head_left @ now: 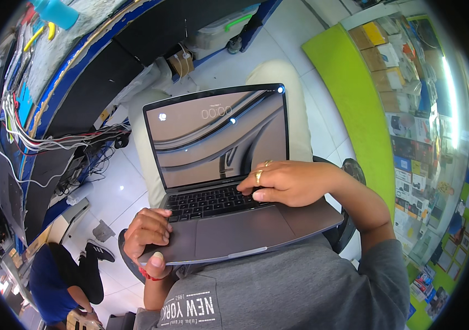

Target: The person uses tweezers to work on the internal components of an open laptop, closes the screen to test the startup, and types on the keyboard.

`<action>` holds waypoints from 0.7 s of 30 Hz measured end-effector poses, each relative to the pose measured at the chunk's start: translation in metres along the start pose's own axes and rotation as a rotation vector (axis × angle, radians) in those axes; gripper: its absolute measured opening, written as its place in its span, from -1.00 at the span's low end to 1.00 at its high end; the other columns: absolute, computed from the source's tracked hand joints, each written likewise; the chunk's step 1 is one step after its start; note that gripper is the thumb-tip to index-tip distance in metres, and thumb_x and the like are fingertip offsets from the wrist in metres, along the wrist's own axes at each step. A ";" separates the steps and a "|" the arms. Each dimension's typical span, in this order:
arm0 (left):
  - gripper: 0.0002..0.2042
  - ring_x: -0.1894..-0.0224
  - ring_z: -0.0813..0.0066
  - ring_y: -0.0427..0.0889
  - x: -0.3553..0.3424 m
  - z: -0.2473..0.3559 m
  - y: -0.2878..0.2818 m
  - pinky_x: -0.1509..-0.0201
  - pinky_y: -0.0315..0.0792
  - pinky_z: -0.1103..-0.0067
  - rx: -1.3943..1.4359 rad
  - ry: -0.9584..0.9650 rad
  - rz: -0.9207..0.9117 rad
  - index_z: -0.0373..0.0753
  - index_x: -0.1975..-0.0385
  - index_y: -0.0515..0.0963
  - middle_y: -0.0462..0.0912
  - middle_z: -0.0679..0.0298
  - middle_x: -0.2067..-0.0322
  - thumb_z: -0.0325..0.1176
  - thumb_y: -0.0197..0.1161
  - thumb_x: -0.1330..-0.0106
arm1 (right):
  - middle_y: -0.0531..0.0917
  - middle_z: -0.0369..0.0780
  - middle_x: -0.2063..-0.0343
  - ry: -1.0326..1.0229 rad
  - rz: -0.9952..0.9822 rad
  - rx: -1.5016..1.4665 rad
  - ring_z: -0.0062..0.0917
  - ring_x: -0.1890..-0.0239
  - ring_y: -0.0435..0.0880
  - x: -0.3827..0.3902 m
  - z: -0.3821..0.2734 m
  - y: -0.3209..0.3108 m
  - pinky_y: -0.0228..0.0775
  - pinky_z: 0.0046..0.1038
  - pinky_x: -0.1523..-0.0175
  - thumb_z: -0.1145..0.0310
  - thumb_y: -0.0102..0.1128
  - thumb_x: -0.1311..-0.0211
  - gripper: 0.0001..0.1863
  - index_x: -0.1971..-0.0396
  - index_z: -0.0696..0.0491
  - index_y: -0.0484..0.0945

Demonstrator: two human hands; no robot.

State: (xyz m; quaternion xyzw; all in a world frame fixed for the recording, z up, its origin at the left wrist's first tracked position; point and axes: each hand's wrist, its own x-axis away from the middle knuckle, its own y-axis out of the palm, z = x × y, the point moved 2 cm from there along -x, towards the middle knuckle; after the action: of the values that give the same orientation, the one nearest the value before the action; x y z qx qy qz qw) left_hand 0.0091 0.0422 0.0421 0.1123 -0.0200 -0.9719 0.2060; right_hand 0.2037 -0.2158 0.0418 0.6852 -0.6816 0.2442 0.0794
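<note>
An open grey laptop (pixel 240 228) lies across my lap, its lit screen (pixel 218 140) showing a lock screen with a clock over a brown and grey wallpaper. My left hand (pixel 149 236) grips the laptop's front left corner, with the thumb at the front edge and the fingers curled over the palm rest beside the keyboard (pixel 207 203). Over the right end of the keys rests my right hand (pixel 292 181), fingers stretched toward the upper right keys and a gold ring showing. Its fingertips partly hide those keys. Nothing is held in that hand.
To the left, a dark workbench (pixel 94 77) carries bundled cables (pixel 47 144). Another person (pixel 56 280) sits low at the lower left. On the right stand a green panel (pixel 350 99) and a glass display case (pixel 410 143) with boxes. White floor tiles (pixel 113 190) show around me.
</note>
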 end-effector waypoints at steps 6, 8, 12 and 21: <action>-0.60 0.44 0.30 0.57 0.001 0.000 -0.001 0.04 0.60 0.20 0.001 0.004 0.004 -0.24 0.51 0.53 0.52 0.21 0.53 0.02 0.32 -0.27 | 0.66 -0.05 -0.04 -0.065 -0.065 0.022 -0.18 -0.21 0.53 -0.018 0.004 0.002 0.29 -0.20 -0.39 0.12 -0.02 -0.66 -0.56 -0.02 0.21 0.67; -0.60 0.44 0.31 0.57 0.002 0.000 -0.002 0.04 0.59 0.20 -0.001 -0.003 0.007 -0.24 0.51 0.53 0.52 0.21 0.53 0.02 0.32 -0.28 | 0.64 -0.07 -0.05 0.007 -0.055 -0.005 -0.19 -0.19 0.54 -0.022 0.003 0.006 0.30 -0.21 -0.38 0.12 0.01 -0.65 -0.56 0.04 0.22 0.66; -0.60 0.44 0.31 0.57 0.002 0.000 -0.003 0.04 0.59 0.20 -0.005 -0.005 0.005 -0.23 0.51 0.52 0.53 0.22 0.53 0.02 0.32 -0.28 | 0.63 -0.09 -0.02 -0.053 -0.011 0.059 -0.22 -0.15 0.56 -0.026 0.008 0.008 0.34 -0.21 -0.35 0.16 0.01 -0.65 -0.60 0.02 0.21 0.64; -0.59 0.43 0.33 0.51 0.013 0.004 -0.002 0.06 0.53 0.24 -0.039 0.021 0.002 -0.20 0.54 0.46 0.46 0.24 0.55 0.04 0.24 -0.31 | 0.74 -0.12 0.08 0.182 0.251 -0.169 -0.26 -0.10 0.67 0.037 0.018 -0.024 0.46 -0.30 -0.24 0.35 0.04 -0.59 -0.72 -0.01 0.19 0.66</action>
State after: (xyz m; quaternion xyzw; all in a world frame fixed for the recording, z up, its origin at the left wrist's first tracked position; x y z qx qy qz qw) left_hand -0.0041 0.0392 0.0429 0.1184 0.0011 -0.9706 0.2095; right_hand 0.2294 -0.2549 0.0482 0.5606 -0.7699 0.2550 0.1672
